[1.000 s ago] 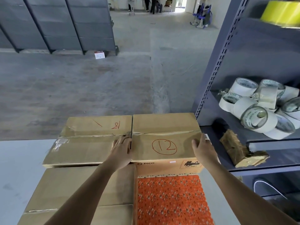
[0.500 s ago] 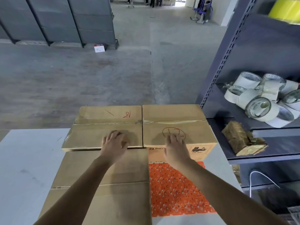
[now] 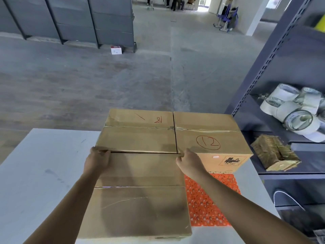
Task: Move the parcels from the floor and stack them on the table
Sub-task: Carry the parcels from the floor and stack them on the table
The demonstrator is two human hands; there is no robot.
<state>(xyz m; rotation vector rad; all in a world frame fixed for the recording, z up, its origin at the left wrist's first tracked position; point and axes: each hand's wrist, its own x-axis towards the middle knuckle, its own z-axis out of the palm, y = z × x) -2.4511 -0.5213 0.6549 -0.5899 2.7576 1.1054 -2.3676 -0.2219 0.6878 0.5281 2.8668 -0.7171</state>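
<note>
Several parcels lie on the white table (image 3: 44,164). At the far side sit two cardboard boxes side by side: the left box (image 3: 139,138) with a red scribble and the right box (image 3: 209,138) with a circled red 12. A larger cardboard box (image 3: 137,205) lies in front of them, beside an orange patterned parcel (image 3: 207,201). My left hand (image 3: 98,159) grips the near left corner of the left box, fingers curled along its edge. My right hand (image 3: 190,161) holds that box's near right corner, where the two far boxes meet.
A dark metal shelf (image 3: 260,71) stands right of the table, holding tape rolls (image 3: 292,113) and a brown bundle (image 3: 274,152). Grey concrete floor lies beyond, with a small white box (image 3: 116,49) by grey racks (image 3: 109,23). People stand far back.
My right hand left the box marked 12 and slid left to the left box's near right corner. My left hand moved left to that box's near left corner. The camera pulled back.
</note>
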